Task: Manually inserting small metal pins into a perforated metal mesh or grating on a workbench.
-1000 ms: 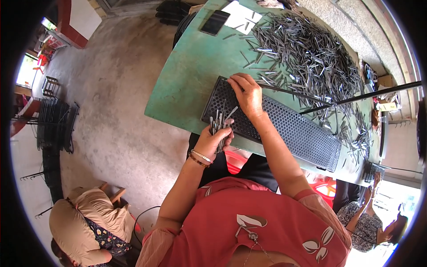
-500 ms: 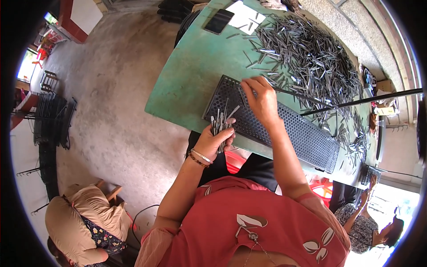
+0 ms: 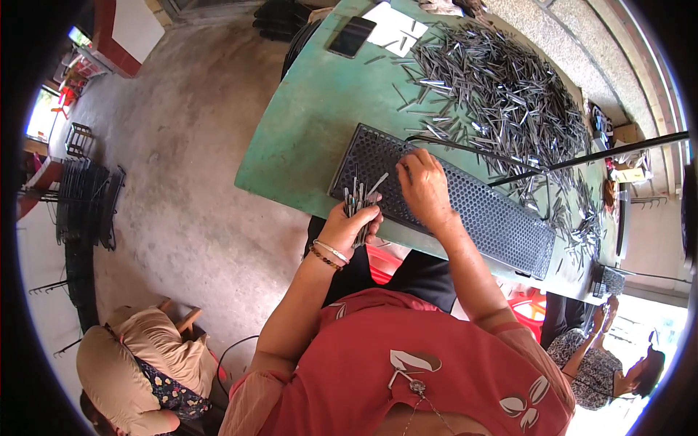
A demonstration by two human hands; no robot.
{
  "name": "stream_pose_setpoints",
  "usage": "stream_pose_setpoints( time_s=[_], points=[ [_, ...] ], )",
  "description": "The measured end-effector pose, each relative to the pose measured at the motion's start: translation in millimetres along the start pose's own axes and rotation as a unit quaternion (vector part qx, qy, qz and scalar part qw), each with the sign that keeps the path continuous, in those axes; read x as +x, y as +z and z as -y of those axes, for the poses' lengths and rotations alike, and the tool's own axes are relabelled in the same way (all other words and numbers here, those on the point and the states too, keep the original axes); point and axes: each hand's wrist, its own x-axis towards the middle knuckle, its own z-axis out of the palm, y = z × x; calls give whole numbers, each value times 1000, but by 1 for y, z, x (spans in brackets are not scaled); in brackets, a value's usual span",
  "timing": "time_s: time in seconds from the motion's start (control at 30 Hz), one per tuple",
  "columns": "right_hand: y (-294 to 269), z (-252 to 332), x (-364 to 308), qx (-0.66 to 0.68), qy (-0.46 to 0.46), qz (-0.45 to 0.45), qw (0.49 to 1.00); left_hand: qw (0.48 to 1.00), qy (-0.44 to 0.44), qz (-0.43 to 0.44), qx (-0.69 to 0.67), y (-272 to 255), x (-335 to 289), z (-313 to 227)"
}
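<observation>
My left hand (image 3: 354, 227) is closed round a bundle of thin metal strips (image 3: 358, 200), their ends standing up above the fingers. It is at the near left edge of a long black tray (image 3: 494, 227) full of small round holes. Over the tray's left part is my right hand (image 3: 425, 183), its fingers curled together with thumb against fingertips. What it pinches, if anything, is hidden. Behind the tray a large heap of the same dark strips (image 3: 502, 94) covers the far right of the green table (image 3: 291, 138).
A black phone (image 3: 352, 37) and a white sheet (image 3: 385, 22) lie at the table's far end. A dark rod (image 3: 589, 159) crosses above the table from the right. One person (image 3: 138, 363) is bent over at lower left; another (image 3: 589, 363) sits at lower right.
My right hand has come down nearer to me over the tray, its fingers curled closer together. The left hand keeps its bundle in nearly the same place.
</observation>
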Motion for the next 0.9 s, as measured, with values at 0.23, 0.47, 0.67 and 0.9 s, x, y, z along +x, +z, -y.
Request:
stream_pose_setpoints(
  time_s=[0.23,0.47,0.67,0.9],
  points=[
    [-17,-15,36,-38,-77,105,991,1000,-8,16,8,-4,-6,3],
    [-27,-13,66,-132,-181,146,964,1000,-20,14,19,-6,-16,1],
    [-20,-8,76,-148,-245,167,944,1000,-17,2,9,-8,-19,0],
    [-14,3,85,-149,-216,209,942,1000,6,15,-14,-11,-23,-3]
  ],
)
